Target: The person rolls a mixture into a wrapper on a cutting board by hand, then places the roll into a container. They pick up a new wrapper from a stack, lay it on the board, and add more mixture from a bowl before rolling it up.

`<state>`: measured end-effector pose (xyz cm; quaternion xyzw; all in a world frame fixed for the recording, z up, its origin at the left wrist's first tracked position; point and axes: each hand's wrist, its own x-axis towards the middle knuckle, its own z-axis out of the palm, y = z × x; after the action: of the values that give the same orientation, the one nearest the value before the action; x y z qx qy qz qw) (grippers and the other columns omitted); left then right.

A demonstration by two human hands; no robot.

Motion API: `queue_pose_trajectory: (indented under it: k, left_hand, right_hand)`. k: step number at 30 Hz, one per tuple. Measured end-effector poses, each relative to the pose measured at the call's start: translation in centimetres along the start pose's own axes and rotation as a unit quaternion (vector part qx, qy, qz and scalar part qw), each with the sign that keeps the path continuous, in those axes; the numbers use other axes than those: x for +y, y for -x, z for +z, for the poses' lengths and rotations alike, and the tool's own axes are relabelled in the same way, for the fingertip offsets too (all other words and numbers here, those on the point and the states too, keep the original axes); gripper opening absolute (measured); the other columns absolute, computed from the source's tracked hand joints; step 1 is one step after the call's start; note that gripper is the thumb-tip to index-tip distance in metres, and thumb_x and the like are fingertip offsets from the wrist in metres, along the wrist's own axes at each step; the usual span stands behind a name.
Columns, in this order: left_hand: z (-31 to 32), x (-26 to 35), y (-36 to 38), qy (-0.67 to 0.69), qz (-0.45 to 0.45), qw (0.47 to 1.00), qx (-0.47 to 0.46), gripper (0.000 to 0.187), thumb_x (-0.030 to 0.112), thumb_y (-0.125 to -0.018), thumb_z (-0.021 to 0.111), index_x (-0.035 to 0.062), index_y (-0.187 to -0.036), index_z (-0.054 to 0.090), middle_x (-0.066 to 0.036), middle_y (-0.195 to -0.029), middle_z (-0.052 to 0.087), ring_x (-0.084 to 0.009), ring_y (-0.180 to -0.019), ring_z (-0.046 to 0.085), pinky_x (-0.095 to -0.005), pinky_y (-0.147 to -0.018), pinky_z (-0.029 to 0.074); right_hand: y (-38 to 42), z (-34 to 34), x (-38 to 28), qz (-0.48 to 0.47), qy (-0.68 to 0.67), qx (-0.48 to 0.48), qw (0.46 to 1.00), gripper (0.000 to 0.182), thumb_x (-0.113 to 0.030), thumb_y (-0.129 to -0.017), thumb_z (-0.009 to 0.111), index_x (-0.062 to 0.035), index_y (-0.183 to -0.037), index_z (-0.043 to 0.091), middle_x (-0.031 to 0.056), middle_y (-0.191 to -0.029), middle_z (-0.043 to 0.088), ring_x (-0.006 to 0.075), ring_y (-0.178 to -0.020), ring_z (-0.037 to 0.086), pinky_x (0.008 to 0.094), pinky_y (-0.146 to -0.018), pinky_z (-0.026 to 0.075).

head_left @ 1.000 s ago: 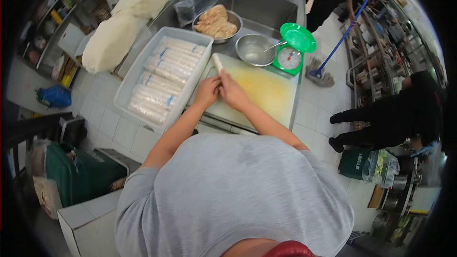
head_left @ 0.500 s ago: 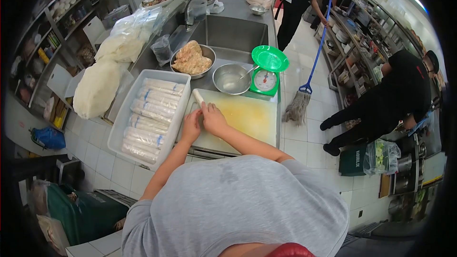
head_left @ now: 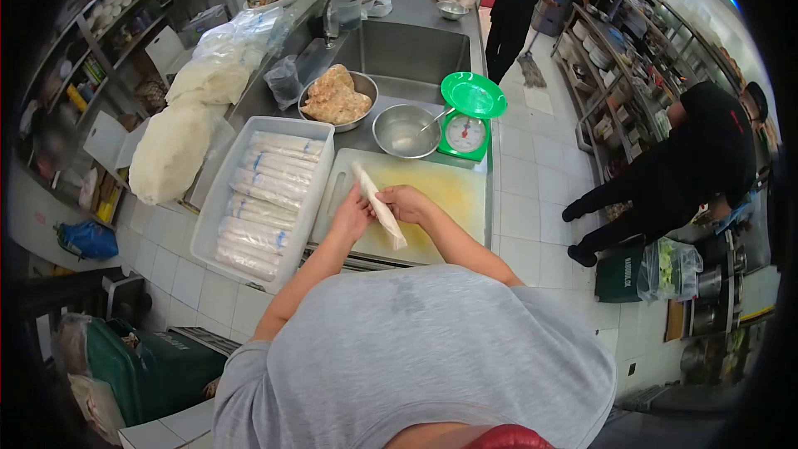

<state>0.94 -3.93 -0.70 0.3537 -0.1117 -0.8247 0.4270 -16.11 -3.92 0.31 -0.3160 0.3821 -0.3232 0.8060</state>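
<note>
Both hands close on one long, pale spring roll (head_left: 380,206), smooth-skinned and cylindrical, held tilted just above the plastic cutting board (head_left: 449,191). The left hand (head_left: 353,216) wraps its lower middle; the right hand (head_left: 405,202) pinches it from the other side. Left of the grip, a white rectangular tray (head_left: 320,168) holds rows of finished rolls. Beyond the grip stand a round steel bowl (head_left: 404,130) and a green scale (head_left: 468,116) on the bench.

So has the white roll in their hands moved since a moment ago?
Yes. The roll lay flat at the cutting board's far-left corner; now both hands hold it lifted, tilted, nearer the board's near edge.
</note>
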Motion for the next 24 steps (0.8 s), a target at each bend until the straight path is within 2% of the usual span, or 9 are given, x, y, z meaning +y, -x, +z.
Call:
queue_pose_trajectory:
  k: [2, 5, 8, 13, 16, 19, 20, 22, 24]
  left_hand:
    - [1.0, 0.4, -0.3, -0.015, -0.058, 0.995, -0.074, 0.036, 0.035, -0.088, 0.067, 0.0055, -0.104, 0.053, -0.007, -0.081, 0.057, -0.0179, -0.064, 0.054, -0.0304, -0.062, 0.049]
    - [2.2, -0.4, -2.8, 0.105, 0.025, 0.993, 0.045, 0.033, 0.038, -0.087, 0.067, 0.0082, -0.090, 0.054, -0.005, -0.078, 0.057, -0.0179, -0.063, 0.054, -0.0309, -0.059, 0.048]
    - [2.7, 0.7, -3.3, 0.025, 0.058, 0.992, -0.109, 0.032, 0.036, -0.086, 0.068, 0.0099, -0.082, 0.051, -0.005, -0.079, 0.058, -0.0186, -0.071, 0.060, -0.0311, -0.061, 0.050]
    - [12.0, 2.2, 3.2, -0.120, 0.163, 0.975, -0.094, 0.029, 0.032, -0.089, 0.065, 0.0093, -0.079, 0.050, -0.004, -0.076, 0.057, -0.0154, -0.065, 0.057, -0.0282, -0.057, 0.048]
    - [13.8, 3.1, 4.5, -0.150, 0.194, 0.959, -0.145, 0.028, 0.031, -0.091, 0.063, 0.0086, -0.080, 0.050, -0.003, -0.072, 0.054, -0.0125, -0.057, 0.051, -0.0264, -0.052, 0.043]
    - [14.8, 3.9, 6.2, -0.154, 0.217, 0.947, -0.178, 0.027, 0.030, -0.092, 0.062, 0.0096, -0.080, 0.049, 0.000, -0.065, 0.048, -0.0104, -0.052, 0.045, -0.0248, -0.050, 0.039]
    - [15.2, 4.1, 6.8, -0.155, 0.225, 0.944, -0.184, 0.027, 0.030, -0.092, 0.062, 0.0102, -0.081, 0.049, 0.001, -0.062, 0.045, -0.0098, -0.051, 0.043, -0.0242, -0.050, 0.037]
    - [15.8, 4.2, 8.2, -0.227, 0.290, 0.914, -0.171, 0.028, 0.029, -0.090, 0.065, 0.0086, -0.078, 0.051, 0.002, -0.061, 0.047, -0.0077, -0.051, 0.043, -0.0233, -0.049, 0.036]
    - [15.6, 4.3, 9.2, -0.309, 0.339, 0.876, -0.149, 0.028, 0.027, -0.090, 0.066, 0.0081, -0.075, 0.052, 0.002, -0.059, 0.048, -0.0066, -0.051, 0.043, -0.0229, -0.049, 0.035]
  right_hand:
    - [1.3, -0.8, 1.2, 0.012, -0.074, -0.049, 0.996, 0.026, -0.018, -0.094, 0.055, 0.0024, -0.109, 0.059, 0.0146, -0.092, 0.065, 0.0236, -0.080, 0.065, 0.0341, -0.073, 0.055]
    - [3.6, -0.9, 2.2, 0.028, -0.083, -0.031, 0.996, 0.024, -0.020, -0.095, 0.055, 0.0011, -0.106, 0.059, 0.0133, -0.090, 0.065, 0.0223, -0.077, 0.064, 0.0322, -0.071, 0.055]
    - [5.4, -1.2, 2.6, 0.004, -0.087, -0.008, 0.996, 0.024, -0.023, -0.095, 0.055, -0.0006, -0.101, 0.059, 0.0102, -0.084, 0.064, 0.0204, -0.075, 0.063, 0.0306, -0.068, 0.054]
    - [8.1, -0.2, 1.6, -0.083, -0.036, 0.034, 0.995, 0.026, -0.029, -0.093, 0.059, -0.0033, -0.097, 0.061, 0.0043, -0.077, 0.062, 0.0146, -0.067, 0.059, 0.0275, -0.060, 0.049]
    - [9.4, 1.3, 0.4, -0.109, -0.039, 0.054, 0.992, 0.029, -0.032, -0.093, 0.060, -0.0028, -0.097, 0.062, 0.0018, -0.076, 0.061, 0.0116, -0.064, 0.056, 0.0264, -0.058, 0.046]
    - [8.7, 1.6, 0.0, -0.149, 0.054, 0.119, 0.980, 0.033, -0.035, -0.092, 0.061, -0.0032, -0.099, 0.062, 0.0028, -0.075, 0.060, 0.0099, -0.063, 0.054, 0.0255, -0.058, 0.044]
    - [8.1, 1.1, -0.8, -0.187, 0.184, 0.191, 0.946, 0.035, -0.037, -0.089, 0.063, -0.0033, -0.098, 0.063, 0.0049, -0.079, 0.061, 0.0129, -0.067, 0.055, 0.0286, -0.060, 0.044]
    - [6.5, -0.8, -2.7, -0.250, 0.427, 0.318, 0.808, 0.040, -0.042, -0.084, 0.067, -0.0035, -0.097, 0.063, 0.0092, -0.086, 0.063, 0.0189, -0.073, 0.057, 0.0348, -0.065, 0.044]
    - [5.1, -2.2, -4.4, -0.346, 0.607, 0.452, 0.555, 0.052, -0.052, -0.079, 0.067, -0.0053, -0.101, 0.066, 0.0210, -0.119, 0.055, 0.0333, -0.109, 0.052, 0.0488, -0.090, 0.040]
